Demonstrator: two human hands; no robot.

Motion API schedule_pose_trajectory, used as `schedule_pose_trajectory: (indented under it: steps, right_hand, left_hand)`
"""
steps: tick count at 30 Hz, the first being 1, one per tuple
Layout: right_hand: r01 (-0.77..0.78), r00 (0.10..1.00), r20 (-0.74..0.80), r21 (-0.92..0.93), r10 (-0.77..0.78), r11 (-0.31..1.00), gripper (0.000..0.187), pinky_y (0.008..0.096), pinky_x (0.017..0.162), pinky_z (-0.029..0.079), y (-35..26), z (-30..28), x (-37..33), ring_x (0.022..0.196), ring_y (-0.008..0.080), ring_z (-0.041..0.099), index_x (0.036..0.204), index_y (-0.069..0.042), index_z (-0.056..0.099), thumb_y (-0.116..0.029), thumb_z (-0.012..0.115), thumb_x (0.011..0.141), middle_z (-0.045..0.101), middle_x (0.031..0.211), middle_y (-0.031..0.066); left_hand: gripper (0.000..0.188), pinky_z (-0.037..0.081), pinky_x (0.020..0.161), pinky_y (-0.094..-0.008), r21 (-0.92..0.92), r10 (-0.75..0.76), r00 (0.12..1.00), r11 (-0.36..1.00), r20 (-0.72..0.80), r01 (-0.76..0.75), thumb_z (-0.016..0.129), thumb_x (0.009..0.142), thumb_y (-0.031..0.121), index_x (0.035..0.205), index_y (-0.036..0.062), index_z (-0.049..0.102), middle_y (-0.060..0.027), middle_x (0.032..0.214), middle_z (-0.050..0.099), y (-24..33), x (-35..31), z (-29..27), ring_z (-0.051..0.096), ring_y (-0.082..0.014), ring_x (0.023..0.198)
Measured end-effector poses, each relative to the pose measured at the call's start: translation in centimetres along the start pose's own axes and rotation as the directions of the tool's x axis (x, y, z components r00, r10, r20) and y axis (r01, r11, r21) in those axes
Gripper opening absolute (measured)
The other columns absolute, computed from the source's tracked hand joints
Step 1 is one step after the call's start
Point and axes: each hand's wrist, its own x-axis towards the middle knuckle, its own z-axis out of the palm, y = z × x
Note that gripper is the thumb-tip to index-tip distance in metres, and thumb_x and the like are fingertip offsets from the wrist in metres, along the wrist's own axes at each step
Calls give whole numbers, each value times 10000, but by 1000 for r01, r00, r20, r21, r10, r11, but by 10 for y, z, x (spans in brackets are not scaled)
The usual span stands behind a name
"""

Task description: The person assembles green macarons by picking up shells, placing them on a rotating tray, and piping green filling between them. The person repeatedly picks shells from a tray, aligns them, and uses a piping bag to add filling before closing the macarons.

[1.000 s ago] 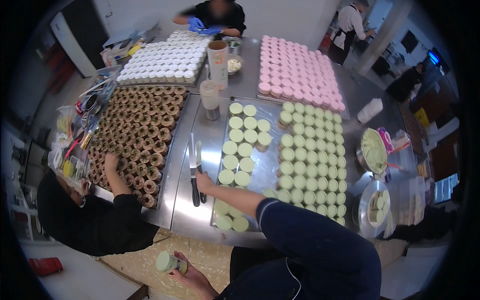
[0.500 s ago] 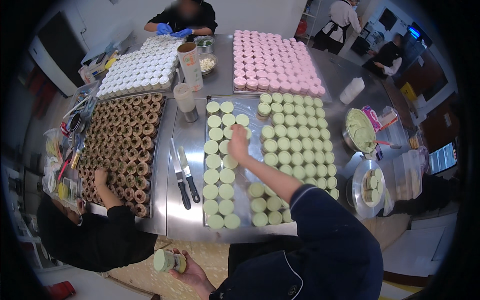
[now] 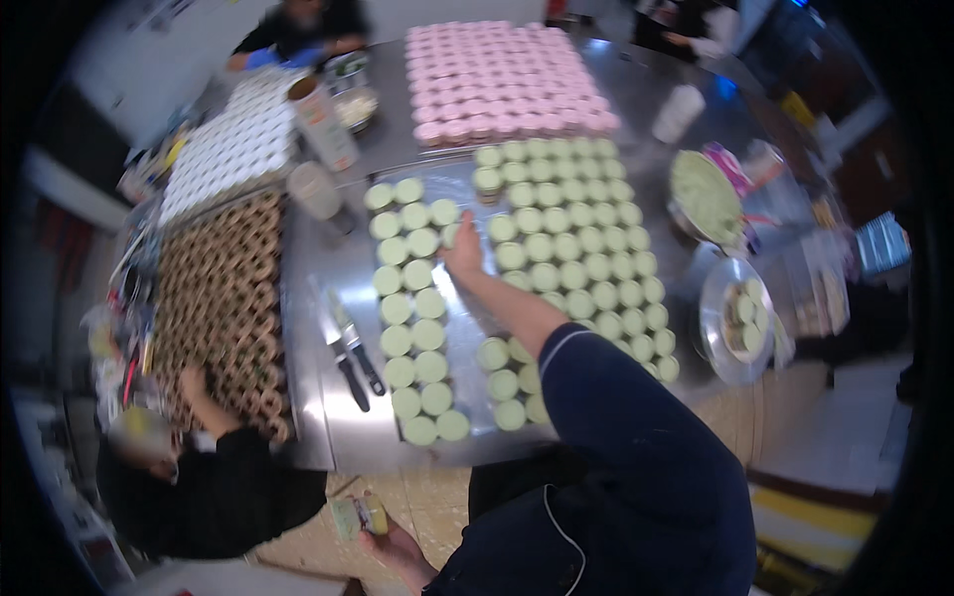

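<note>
My right hand reaches over the metal tray, its fingers closed on the side of a small green-topped dessert cup. That cup stands at the right edge of the left-hand rows, beside other green-topped cups. More green cups fill the tray's right part, with a bare strip between the two groups. Low in front of the table, my left hand grips a clear dessert cup with a pale green top, tilted on its side. Motion blurs the view.
Left of the tray lie a knife and a spatula. Brown cups, white cups and pink cups stand around. A bowl of green cream is at right. A co-worker's hand touches the brown cups.
The view has shifted, so the table appears further left and higher. My right hand has moved toward the far end of the left rows, at a cup there. My left hand still holds its cup.
</note>
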Motion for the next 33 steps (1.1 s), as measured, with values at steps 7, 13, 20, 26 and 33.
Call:
schedule_pose_trajectory:
  steps: [7, 13, 20, 26, 33]
  right_hand:
    - [65, 978, -206, 464, 36, 883, 798, 394, 885, 398, -14, -89, -35, 982, 350, 515, 1191, -74, 209, -109, 751, 605, 486, 1024, 223]
    - [228, 953, -296, 561, -64, 796, 802, 364, 814, 442, 24, -251, -89, 942, 220, 536, 1193, -112, 201, -119, 765, 624, 501, 1017, 158]
    - [245, 796, -592, 507, 127, 826, 838, 313, 794, 470, 119, -438, -177, 928, 201, 552, 1229, -107, 211, -61, 778, 613, 507, 1010, 130]
    - [198, 648, -751, 327, 127, 924, 879, 323, 824, 469, 208, -560, -222, 963, 209, 554, 1275, -83, 180, -16, 758, 617, 515, 1050, 152]
    - [-2, 934, -346, 232, 84, 973, 918, 337, 893, 425, 310, -641, -176, 1031, 207, 511, 1328, -114, 175, -28, 752, 619, 522, 1088, 115]
  left_hand:
    - [532, 310, 1030, -347, 1, -195, 966, 980, 171, 198, 463, 895, 345, 1275, -11, 355, -154, 1259, 444, -16, 34, 18, 437, -243, 1163]
    - [482, 321, 990, -337, 144, -312, 873, 950, 376, 278, 495, 885, 314, 1253, 25, 379, -94, 1231, 464, -34, 52, 88, 449, -206, 1122]
    - [608, 402, 910, -326, 390, -397, 702, 903, 591, 183, 622, 733, -36, 1256, 56, 328, -128, 1181, 463, -59, 21, 183, 476, -224, 1075]
    - [709, 432, 886, -337, 463, -374, 579, 886, 725, -8, 636, 653, -127, 1234, 107, 305, -95, 1139, 470, -90, -43, 239, 481, -205, 1062]
    - [659, 424, 872, -315, 464, -377, 607, 886, 699, 16, 644, 685, -92, 1227, 106, 325, -80, 1121, 508, -121, -151, 291, 500, -196, 1036]
